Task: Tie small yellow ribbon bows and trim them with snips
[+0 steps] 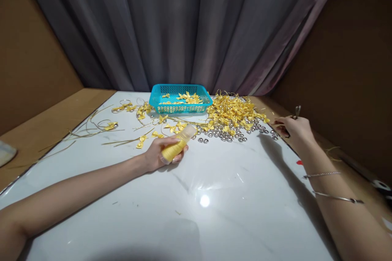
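Note:
My left hand (167, 151) is wrapped around a spool of yellow thread (175, 149), tilted with its pale clear end up and to the right, above the white tabletop. Off the right edge of the table, my right hand (295, 129) is closed on what looks like small scissors (297, 111). Their metal end sticks up over the hand, and the fingers hide most of the rest. Between the hands lie silver ring-like pieces (226, 133), in front of a heap of yellow ribbon bows (234, 110) with gold cords.
A turquoise basket (180, 110) holding yellow bows stands at the back of the white table (190, 220). Loose bows (141, 142) and gold cords (92, 132) lie to the left. A grey curtain (171, 28) hangs behind, with brown panels on both sides.

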### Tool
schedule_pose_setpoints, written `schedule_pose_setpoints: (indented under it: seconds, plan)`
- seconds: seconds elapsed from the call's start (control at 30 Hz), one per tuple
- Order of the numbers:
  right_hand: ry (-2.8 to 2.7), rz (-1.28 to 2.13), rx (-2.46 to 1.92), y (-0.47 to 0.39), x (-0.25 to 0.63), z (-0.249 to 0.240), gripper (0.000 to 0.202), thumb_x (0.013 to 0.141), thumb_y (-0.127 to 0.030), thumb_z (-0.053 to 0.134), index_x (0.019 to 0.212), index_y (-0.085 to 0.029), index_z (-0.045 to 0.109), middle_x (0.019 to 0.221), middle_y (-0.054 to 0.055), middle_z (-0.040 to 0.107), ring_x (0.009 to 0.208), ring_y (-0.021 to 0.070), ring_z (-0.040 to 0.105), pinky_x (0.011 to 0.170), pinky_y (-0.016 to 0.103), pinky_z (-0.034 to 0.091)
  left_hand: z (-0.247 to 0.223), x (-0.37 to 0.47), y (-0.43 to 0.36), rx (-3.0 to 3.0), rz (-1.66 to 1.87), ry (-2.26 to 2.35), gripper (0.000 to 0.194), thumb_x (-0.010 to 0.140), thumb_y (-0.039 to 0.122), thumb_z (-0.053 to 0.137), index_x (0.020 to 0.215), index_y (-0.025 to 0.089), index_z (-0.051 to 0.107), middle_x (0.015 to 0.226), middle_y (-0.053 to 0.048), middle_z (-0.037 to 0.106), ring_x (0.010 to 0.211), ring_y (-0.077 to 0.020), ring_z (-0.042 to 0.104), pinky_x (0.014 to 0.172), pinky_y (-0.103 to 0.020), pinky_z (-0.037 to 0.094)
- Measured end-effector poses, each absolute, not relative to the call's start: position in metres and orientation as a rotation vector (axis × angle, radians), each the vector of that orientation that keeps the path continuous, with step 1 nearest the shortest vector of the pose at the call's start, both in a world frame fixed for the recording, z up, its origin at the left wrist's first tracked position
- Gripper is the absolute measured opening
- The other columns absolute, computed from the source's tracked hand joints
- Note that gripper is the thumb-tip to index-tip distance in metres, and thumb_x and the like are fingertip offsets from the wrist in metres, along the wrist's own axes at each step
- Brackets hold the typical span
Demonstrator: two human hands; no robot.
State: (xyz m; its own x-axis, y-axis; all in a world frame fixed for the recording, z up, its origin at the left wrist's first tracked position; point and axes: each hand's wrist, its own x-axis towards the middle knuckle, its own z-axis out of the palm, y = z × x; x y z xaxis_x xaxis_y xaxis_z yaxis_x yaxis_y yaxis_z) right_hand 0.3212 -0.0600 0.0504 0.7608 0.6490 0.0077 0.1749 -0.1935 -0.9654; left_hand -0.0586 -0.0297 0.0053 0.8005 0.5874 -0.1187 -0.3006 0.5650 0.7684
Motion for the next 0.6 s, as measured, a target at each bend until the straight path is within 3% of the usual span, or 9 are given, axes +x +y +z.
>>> schedule_pose_setpoints:
  seconds: [0.17, 0.23, 0.3, 0.37, 0.5, 0.6]
  plan:
    - [-0.809, 0.133, -2.259, -0.073, 0.331, 0.060, 0.016, 0.062, -0.005, 0.059, 0.056, -0.017, 0.048, 0.054, 0.008, 0.049, 0.059, 0.0227, 0.052, 0.049, 0.032, 0.029, 0.005, -0.058, -0.030, 0.808, 0.534, 0.382, 0.028, 0.070, 0.027, 0.057, 0.092, 0.011, 0.051, 0.068, -0.006, 0.059, 0.045, -0.0115, 0.048, 0.047, -0.023, 0.034]
    - [-0.914, -0.119, -2.471, -0.077, 0.327, 0.068, 0.013, 0.062, -0.012, 0.059, 0.071, -0.015, 0.050, 0.072, 0.017, 0.055, 0.076, 0.0326, 0.054, 0.054, 0.037, 0.033, 0.005, -0.058, -0.030, 0.806, 0.529, 0.376, 0.027, 0.070, 0.028, 0.057, 0.091, 0.011, 0.051, 0.068, -0.005, 0.058, 0.045, -0.0113, 0.049, 0.048, -0.023, 0.034]
    - [-0.950, -0.277, -2.509, -0.080, 0.317, 0.075, 0.028, 0.061, -0.012, 0.058, 0.088, -0.014, 0.048, 0.095, 0.025, 0.053, 0.094, 0.0386, 0.049, 0.060, 0.041, 0.035, 0.005, -0.058, -0.029, 0.800, 0.527, 0.374, 0.027, 0.071, 0.028, 0.057, 0.091, 0.012, 0.051, 0.069, -0.005, 0.058, 0.045, -0.0109, 0.049, 0.048, -0.022, 0.034]
    - [-1.013, -0.372, -2.462, -0.081, 0.302, 0.082, 0.036, 0.062, -0.011, 0.057, 0.095, -0.015, 0.044, 0.107, 0.026, 0.048, 0.102, 0.0382, 0.044, 0.064, 0.041, 0.036, 0.005, -0.058, -0.029, 0.796, 0.529, 0.378, 0.026, 0.071, 0.028, 0.056, 0.091, 0.012, 0.051, 0.069, -0.005, 0.058, 0.045, -0.0108, 0.048, 0.049, -0.022, 0.034]
    - [-1.251, -0.470, -2.248, -0.084, 0.252, 0.087, 0.032, 0.063, -0.011, 0.053, 0.091, -0.017, 0.040, 0.098, 0.017, 0.050, 0.092, 0.0312, 0.046, 0.059, 0.034, 0.034, 0.006, -0.059, -0.029, 0.798, 0.537, 0.400, 0.026, 0.070, 0.028, 0.057, 0.089, 0.012, 0.051, 0.069, -0.005, 0.058, 0.045, -0.0113, 0.048, 0.048, -0.023, 0.034]
    - [-1.551, -0.070, -1.835, -0.091, 0.202, 0.076, 0.033, 0.054, -0.002, 0.046, 0.079, -0.021, 0.037, 0.088, 0.007, 0.054, 0.069, 0.0177, 0.045, 0.055, 0.028, 0.031, 0.007, -0.059, -0.029, 0.810, 0.546, 0.403, 0.027, 0.070, 0.027, 0.057, 0.090, 0.011, 0.051, 0.069, -0.005, 0.057, 0.046, -0.0115, 0.048, 0.049, -0.023, 0.034]
